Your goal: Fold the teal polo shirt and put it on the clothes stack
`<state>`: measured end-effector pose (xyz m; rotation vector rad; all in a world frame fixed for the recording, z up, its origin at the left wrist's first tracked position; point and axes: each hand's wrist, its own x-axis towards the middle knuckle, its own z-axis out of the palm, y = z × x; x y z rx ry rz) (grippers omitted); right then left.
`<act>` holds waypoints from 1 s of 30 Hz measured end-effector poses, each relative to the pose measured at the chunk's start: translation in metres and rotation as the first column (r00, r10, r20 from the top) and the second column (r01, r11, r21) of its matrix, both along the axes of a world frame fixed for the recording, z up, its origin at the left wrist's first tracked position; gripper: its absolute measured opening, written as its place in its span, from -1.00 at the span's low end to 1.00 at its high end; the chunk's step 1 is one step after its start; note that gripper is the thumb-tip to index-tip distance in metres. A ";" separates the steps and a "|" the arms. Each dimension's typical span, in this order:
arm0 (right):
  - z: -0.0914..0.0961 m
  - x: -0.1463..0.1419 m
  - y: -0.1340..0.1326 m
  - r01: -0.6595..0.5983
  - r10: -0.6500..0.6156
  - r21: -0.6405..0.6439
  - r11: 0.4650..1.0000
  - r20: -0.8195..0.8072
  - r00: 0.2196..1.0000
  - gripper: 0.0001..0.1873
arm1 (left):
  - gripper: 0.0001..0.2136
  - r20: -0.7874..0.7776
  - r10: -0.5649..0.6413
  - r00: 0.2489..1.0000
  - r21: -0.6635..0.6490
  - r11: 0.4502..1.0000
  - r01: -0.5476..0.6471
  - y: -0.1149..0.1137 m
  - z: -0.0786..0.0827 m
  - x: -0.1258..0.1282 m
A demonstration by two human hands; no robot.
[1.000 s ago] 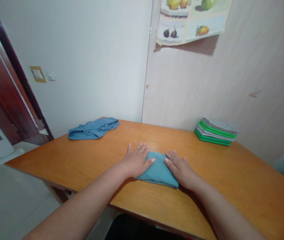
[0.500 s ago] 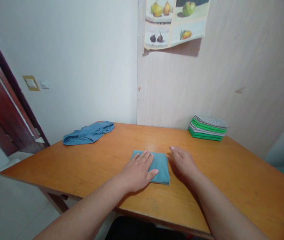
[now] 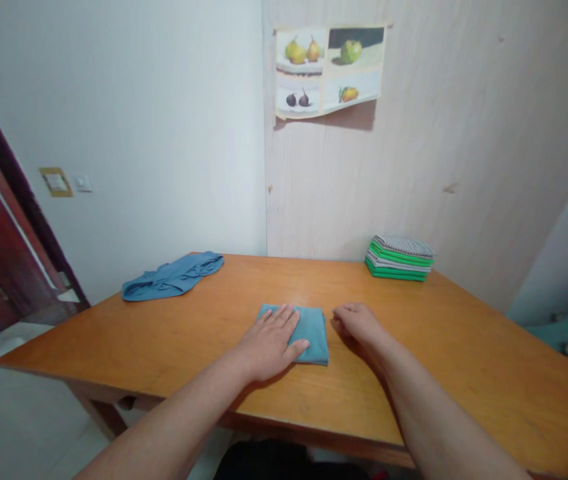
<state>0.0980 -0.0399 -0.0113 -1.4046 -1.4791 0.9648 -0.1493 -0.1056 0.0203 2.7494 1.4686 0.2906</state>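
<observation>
A folded blue-green cloth (image 3: 311,339) lies flat on the wooden table in front of me. My left hand (image 3: 271,343) rests palm down on its left half, fingers stretched out and thumb spread. Just off the cloth's right edge, my right hand (image 3: 357,323) sits on the table with its fingers curled in. A narrow gap separates it from the cloth, and I see nothing held in it.
A crumpled blue garment (image 3: 174,277) lies at the table's back left. Several folded green and grey striped cloths form a stack (image 3: 399,258) at the back right. The wooden table (image 3: 214,320) meets the wall, where a fruit poster (image 3: 327,73) hangs.
My right hand's fingers have curled in from a straighter pose. My left hand stays flat on the cloth. The view has tilted up and shifted slightly right.
</observation>
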 end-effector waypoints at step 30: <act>-0.004 -0.023 0.013 -0.168 0.169 -0.047 0.985 0.029 0.985 -0.93 | -0.39 -0.033 -0.039 0.999 -0.027 0.999 0.038 -0.011 0.009 0.003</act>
